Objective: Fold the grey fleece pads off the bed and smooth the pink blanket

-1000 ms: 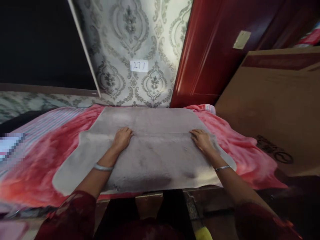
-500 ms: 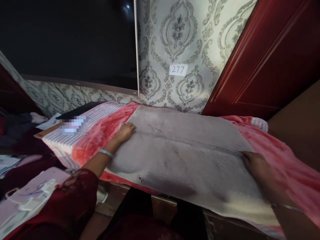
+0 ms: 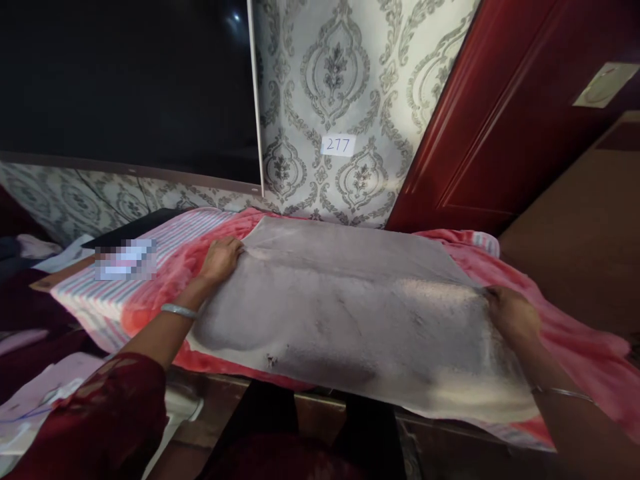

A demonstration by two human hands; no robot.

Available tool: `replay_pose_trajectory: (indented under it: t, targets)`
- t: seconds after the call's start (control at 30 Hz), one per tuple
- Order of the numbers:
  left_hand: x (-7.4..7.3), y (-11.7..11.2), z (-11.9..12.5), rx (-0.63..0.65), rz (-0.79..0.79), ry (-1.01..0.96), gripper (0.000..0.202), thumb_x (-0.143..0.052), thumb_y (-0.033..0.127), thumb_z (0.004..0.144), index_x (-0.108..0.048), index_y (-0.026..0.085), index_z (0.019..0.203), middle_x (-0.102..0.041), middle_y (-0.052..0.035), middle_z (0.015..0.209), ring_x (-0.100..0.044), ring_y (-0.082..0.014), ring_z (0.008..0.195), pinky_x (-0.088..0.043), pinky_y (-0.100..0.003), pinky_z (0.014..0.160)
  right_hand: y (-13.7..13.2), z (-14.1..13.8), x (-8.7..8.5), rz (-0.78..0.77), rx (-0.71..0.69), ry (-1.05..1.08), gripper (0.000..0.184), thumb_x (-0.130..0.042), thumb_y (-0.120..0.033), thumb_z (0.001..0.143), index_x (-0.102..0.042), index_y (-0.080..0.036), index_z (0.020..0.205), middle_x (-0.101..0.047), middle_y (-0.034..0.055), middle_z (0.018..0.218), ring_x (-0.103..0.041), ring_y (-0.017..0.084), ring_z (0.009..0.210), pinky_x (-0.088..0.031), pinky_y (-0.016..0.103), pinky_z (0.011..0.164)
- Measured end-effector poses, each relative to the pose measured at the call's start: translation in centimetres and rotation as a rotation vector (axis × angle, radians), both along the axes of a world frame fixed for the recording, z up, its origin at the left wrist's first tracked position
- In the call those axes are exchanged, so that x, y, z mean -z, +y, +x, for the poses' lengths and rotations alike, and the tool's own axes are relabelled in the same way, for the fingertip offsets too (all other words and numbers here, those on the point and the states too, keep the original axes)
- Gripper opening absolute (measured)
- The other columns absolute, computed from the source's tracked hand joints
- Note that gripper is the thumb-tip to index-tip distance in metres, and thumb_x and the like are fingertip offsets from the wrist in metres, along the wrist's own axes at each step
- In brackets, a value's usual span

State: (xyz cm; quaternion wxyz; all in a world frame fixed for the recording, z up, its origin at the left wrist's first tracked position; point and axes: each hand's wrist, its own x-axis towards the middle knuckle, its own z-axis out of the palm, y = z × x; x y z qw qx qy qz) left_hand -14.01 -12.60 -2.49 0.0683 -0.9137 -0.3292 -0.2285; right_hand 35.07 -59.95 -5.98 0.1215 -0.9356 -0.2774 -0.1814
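A large grey cloth (image 3: 325,313), with dark smudges and a few small dark spots near its front edge, lies spread over a pink blanket (image 3: 575,340). My left hand (image 3: 223,259) grips the cloth's left edge, fingers closed on it. At the opposite edge, my right hand (image 3: 513,313) pinches the fabric between thumb and fingers. A raised fold runs across the cloth from one hand to the other. The right fingertips are partly hidden by shadow and fabric.
A striped cloth (image 3: 85,283) covers the left end, with a black flat item (image 3: 130,223) behind it. A large screen (image 3: 125,87) hangs on the patterned wall, beside a paper marked 277 (image 3: 339,144). A red door (image 3: 480,133) stands at the back right.
My left hand has shifted to the cloth's left edge, and the fold between my hands looks lifted and tauter. My right hand keeps its hold. The view has turned slightly right.
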Motion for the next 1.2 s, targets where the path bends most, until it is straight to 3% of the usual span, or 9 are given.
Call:
replay_pose_trajectory:
  t: [0.17,0.4,0.57,0.7,0.83,1.0,1.1,1.2]
  targets:
    - [-0.8,-0.3,-1.3,-0.029,0.062,0.011,0.032,-0.042,0.025,0.094,-0.071,0.016,0.103,-0.072,-0.0158,0.108,-0.064,-0.0303,0.109,-0.046,-0.042,0.097,-1.4,-0.6,-0.6,0.059,0.052,0.004,0.039,-0.045,-0.029,0.093,-0.074,-0.012,0.112,-0.072,0.0208,0.107,-0.067,0.031,0.088,-0.047,0.037,0.065]
    - [-1.2,-1.5,-2.9,-0.028,0.061,0.006,0.030,-0.044,0.027,0.090,-0.070,0.018,0.100,-0.073,-0.0147,0.107,-0.065,-0.0299,0.108,-0.049,-0.042,0.094,-3.5,-0.7,0.4,0.161,-0.018,-0.146,0.034,-0.046,-0.032,0.086,-0.072,-0.016,0.100,-0.074,0.0160,0.097,-0.066,0.031,0.091,-0.048,0.039,0.078]
    - [-0.2,-2.5,-4.4,-0.044,0.068,-0.035,0.030,-0.043,0.026,0.090,-0.069,0.018,0.100,-0.073,-0.0151,0.107,-0.065,-0.0306,0.108,-0.048,-0.043,0.094,-5.0,-2.6,1.5,0.151,-0.003,-0.074,0.038,-0.039,-0.033,0.089,-0.068,-0.015,0.105,-0.071,0.0200,0.104,-0.067,0.034,0.095,-0.050,0.041,0.079]
    - [1.0,-3.3,-5.5,-0.023,0.034,-0.028,0.028,-0.044,0.029,0.090,-0.069,0.019,0.097,-0.072,-0.0171,0.101,-0.066,-0.0329,0.103,-0.049,-0.045,0.090,-5.7,-3.5,3.3,0.154,0.005,-0.049,0.043,-0.033,-0.038,0.091,-0.066,-0.014,0.105,-0.070,0.0224,0.104,-0.067,0.036,0.096,-0.052,0.044,0.080]
    - [2.0,-4.1,-6.2,0.009,0.012,0.016,0.031,-0.041,0.032,0.090,-0.068,0.018,0.096,-0.072,-0.0182,0.100,-0.066,-0.0340,0.099,-0.050,-0.047,0.086,-6.3,-3.2,5.7,0.200,-0.085,-0.101,0.040,-0.033,-0.039,0.089,-0.066,-0.018,0.096,-0.070,0.0214,0.099,-0.068,0.036,0.093,-0.053,0.048,0.084]
    - [2.8,-4.6,-6.7,0.033,0.008,0.034,0.035,-0.039,0.034,0.090,-0.069,0.017,0.100,-0.072,-0.0171,0.100,-0.066,-0.0338,0.100,-0.051,-0.047,0.087,-7.3,-2.5,7.9,0.254,-0.223,-0.105,0.036,-0.041,-0.042,0.085,-0.068,-0.021,0.097,-0.070,0.0138,0.091,-0.068,0.032,0.089,-0.054,0.047,0.086]
    - [3.4,-4.1,-7.4,0.040,0.003,0.034,0.035,-0.040,0.036,0.089,-0.069,0.019,0.099,-0.072,-0.0164,0.103,-0.066,-0.0338,0.102,-0.051,-0.047,0.089,-7.9,-2.5,8.4,0.299,-0.201,-0.079,0.039,-0.042,-0.044,0.082,-0.069,-0.022,0.099,-0.069,0.0133,0.090,-0.066,0.033,0.091,-0.054,0.048,0.085]
    - [3.7,-3.3,-8.2,0.048,-0.028,-0.014,0.035,-0.039,0.038,0.088,-0.068,0.020,0.094,-0.072,-0.0156,0.104,-0.066,-0.0324,0.101,-0.052,-0.046,0.092,-8.1,-2.6,7.9,0.377,-0.178,0.000,0.037,-0.044,-0.047,0.076,-0.067,-0.023,0.090,-0.069,0.0148,0.093,-0.065,0.035,0.095,-0.053,0.050,0.088]
